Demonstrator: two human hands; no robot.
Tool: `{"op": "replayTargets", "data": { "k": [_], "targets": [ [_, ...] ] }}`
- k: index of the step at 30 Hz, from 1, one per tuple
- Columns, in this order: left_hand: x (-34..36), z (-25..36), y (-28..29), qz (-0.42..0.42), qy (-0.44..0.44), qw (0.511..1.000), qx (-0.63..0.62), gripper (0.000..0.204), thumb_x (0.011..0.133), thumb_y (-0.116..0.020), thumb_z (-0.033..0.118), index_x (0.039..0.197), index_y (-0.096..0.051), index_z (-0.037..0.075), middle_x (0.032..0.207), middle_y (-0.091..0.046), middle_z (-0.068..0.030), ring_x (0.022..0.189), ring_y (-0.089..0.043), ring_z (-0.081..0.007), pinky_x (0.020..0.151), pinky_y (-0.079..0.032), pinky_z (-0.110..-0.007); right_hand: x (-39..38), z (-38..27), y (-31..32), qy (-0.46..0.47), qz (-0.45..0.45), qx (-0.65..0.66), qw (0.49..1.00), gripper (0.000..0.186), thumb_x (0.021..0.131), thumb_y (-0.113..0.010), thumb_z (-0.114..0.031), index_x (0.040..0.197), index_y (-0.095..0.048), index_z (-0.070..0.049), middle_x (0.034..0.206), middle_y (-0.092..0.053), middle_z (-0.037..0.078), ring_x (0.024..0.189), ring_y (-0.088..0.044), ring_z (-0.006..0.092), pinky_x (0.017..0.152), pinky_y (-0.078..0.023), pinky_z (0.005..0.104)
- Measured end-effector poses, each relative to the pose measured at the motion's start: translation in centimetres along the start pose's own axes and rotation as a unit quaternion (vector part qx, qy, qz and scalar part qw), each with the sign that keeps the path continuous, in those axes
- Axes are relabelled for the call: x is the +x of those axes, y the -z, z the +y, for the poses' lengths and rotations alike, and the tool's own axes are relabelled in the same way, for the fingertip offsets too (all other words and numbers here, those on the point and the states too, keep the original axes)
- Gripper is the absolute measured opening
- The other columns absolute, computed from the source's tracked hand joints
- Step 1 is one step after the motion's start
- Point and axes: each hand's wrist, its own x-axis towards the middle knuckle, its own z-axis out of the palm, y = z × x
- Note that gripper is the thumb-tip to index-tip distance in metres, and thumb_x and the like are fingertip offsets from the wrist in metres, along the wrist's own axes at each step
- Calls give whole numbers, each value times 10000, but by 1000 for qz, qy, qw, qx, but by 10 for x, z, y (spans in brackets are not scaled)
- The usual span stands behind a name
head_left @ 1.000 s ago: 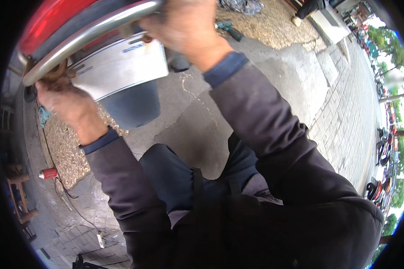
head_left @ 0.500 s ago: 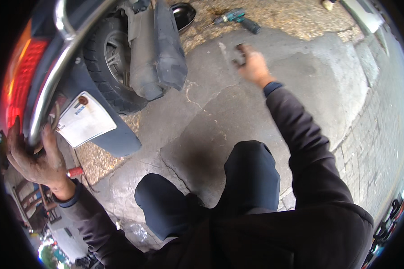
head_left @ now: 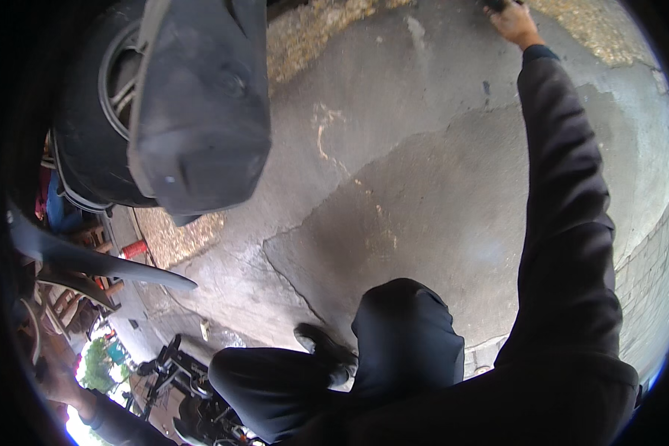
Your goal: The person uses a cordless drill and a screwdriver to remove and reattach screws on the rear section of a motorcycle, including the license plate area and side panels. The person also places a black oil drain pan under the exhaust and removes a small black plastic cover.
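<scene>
1. Compared with 0.5 seconds ago, the right hand (head_left: 514,24) is stretched farther out, to the upper edge of the view. Its fingers look curled around a dark thing (head_left: 496,4), which the edge cuts off; it may be the drill seen lying there earlier, but I cannot be certain.
2. The left hand (head_left: 59,383) now appears lower, in the dim left rim, near a curved bar (head_left: 33,331). I cannot tell if its fingers are spread, pressed together or closed on something.
3. For the work, I judge that the 2 hands are now divided: the left near the vehicle's rear, the right well apart from it.
4. The scooter (head_left: 82,145) stands at the upper left, with a black tyre and a grey wheel rim. Its broad exhaust (head_left: 201,119) looks dull and scuffed; below, a blade-shaped mudguard (head_left: 111,264) points rightward.
</scene>
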Motion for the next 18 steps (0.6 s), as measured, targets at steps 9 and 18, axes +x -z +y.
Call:
{"op": "replayTargets", "data": {
  "k": [9, 18],
  "targets": [
    [-11, 3, -44, 18, -39, 993, 108, 414, 877, -702, 76, 1248, -549, -25, 1130, -663, -160, 978, -660, -208, 869, -538, -324, -7, 0, -6, -117, 56, 5, 992, 397, 791, -684, -223, 1125, -567, -42, 1001, -665, 240, 929, -625, 436, 835, -516, 487],
    [-38, -31, -25, 39, -68, 990, 113, 327, 897, -681, 110, 1192, -596, 0, 1087, -681, -132, 947, -662, -194, 836, -535, -322, -148, -15, 59, -169, -185, -45, 967, 782, 768, -704, -593, 1240, -571, 16, 1138, -644, 282, 989, -656, 420, 842, -524, 475]
  ]
}}
